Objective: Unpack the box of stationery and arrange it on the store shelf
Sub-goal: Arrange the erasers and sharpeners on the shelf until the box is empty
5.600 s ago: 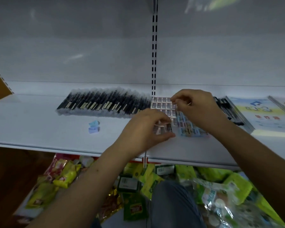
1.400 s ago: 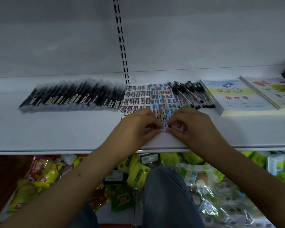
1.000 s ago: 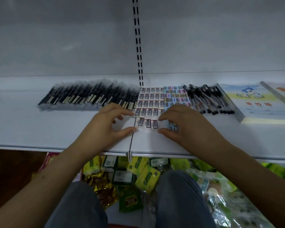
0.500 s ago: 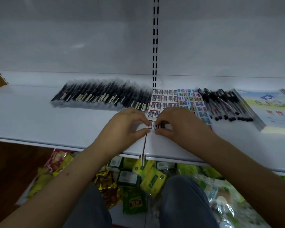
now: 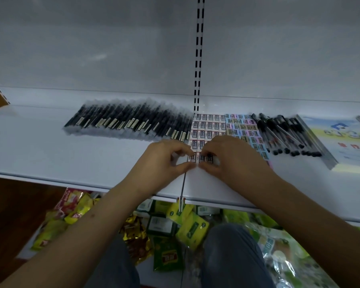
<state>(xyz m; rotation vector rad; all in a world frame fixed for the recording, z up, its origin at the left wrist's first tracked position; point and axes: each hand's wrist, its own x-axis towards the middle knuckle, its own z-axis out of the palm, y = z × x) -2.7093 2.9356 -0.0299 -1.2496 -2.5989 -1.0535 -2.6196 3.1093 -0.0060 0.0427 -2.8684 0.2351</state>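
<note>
Erasers in white wrappers [image 5: 208,126] lie in tidy rows on the white shelf [image 5: 50,150], directly in front of the slotted upright [image 5: 198,59] of the back wall. The nearest row of that block is short, and both hands meet at it. The left hand [image 5: 164,163] has thumb and forefinger curled in a pinch at the row's left end, on what looks like a single eraser [image 5: 192,158], though the grip itself is partly hidden by the fingers. The right hand [image 5: 233,161] is likewise curled, its fingertips [image 5: 204,155] closing on the neighbouring erasers of the row [image 5: 206,158]; the two hands nearly touch.

Left of the white erasers, touching their edge, runs a long slanted row of black pens in clear sleeves [image 5: 129,121]. Right of the white erasers, flush against them, sits a block of pastel blue and pink erasers [image 5: 242,125]. Beyond those lies a bunch of clear-barrelled pens with black caps [image 5: 287,134], and further right still a stack of exercise books [image 5: 341,140] with a pale printed cover.

Below the shelf's front edge, near the person's knees [image 5: 233,256], lie green, yellow and red snack packets [image 5: 187,227].
</note>
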